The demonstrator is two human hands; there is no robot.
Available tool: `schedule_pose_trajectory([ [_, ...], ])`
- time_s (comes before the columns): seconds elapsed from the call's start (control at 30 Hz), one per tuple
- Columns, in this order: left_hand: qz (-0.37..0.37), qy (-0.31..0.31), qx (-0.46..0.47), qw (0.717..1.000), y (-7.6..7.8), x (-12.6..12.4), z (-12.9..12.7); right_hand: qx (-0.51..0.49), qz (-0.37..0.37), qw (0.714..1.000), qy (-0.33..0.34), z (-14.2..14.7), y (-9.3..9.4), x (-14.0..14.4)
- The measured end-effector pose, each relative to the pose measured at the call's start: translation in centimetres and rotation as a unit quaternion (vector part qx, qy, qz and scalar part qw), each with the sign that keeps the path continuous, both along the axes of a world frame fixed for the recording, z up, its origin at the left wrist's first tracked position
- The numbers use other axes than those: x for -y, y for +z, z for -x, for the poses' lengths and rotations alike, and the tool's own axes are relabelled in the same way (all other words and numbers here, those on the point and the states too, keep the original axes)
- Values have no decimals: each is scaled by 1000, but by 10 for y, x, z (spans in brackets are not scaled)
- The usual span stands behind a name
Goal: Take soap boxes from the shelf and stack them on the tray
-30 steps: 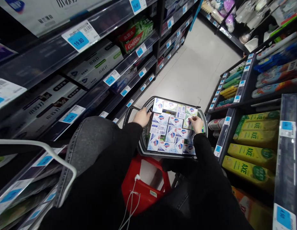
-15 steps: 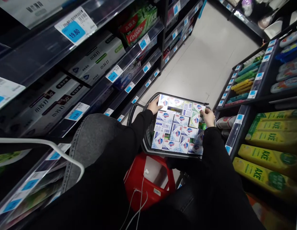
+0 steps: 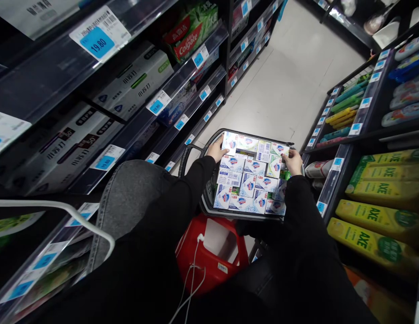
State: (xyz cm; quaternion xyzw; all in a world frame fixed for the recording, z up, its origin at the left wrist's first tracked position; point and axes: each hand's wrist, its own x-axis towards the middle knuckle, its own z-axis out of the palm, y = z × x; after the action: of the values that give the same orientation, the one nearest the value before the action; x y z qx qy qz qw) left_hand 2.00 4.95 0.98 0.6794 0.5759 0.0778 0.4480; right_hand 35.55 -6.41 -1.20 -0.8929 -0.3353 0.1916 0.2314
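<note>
A dark shopping basket (image 3: 243, 215) sits on the floor between my knees, filled with several white and blue soap boxes (image 3: 247, 179). My left hand (image 3: 216, 150) lies at the basket's far left corner, fingers on a soap box there. At the far right side my right hand (image 3: 293, 162) rests with its fingers against a soap box near the rim. Whether either hand grips a box is unclear. Both arms wear black sleeves.
I sit on a red stool (image 3: 209, 254) in a narrow aisle. Shelves of toothpaste boxes (image 3: 132, 85) with blue price tags stand left. Yellow AXE packs (image 3: 378, 186) and toothbrushes (image 3: 334, 119) fill the right shelves. Pale floor (image 3: 290, 85) stretches ahead. A white wire (image 3: 192, 279) hangs down.
Both hands slid from the basket's middle rows to its far corners, the left one up along the left rim, the right one to the far right side.
</note>
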Motion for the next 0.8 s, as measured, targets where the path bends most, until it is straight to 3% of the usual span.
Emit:
schedule_pose_trajectory([
  [0.17, 3, -10, -21, 1000, 5, 0, -1, 6, 22, 1000, 16, 2, 7, -4],
  [0.37, 9, -11, -24, 1000, 0, -5, -2, 35, 31, 998, 39, 0, 7, -4],
  [0.5, 9, -17, -14, 1000, -3, -9, -1, 55, 68, 996, -19, 25, 5, 6],
  [0.67, 7, -21, -15, 1000, -8, -13, 0, 54, 150, 987, 36, 62, 10, 13],
  [0.8, 2, -18, -26, 1000, -11, -13, -1, 62, 161, 983, 67, 64, 17, 12],
])
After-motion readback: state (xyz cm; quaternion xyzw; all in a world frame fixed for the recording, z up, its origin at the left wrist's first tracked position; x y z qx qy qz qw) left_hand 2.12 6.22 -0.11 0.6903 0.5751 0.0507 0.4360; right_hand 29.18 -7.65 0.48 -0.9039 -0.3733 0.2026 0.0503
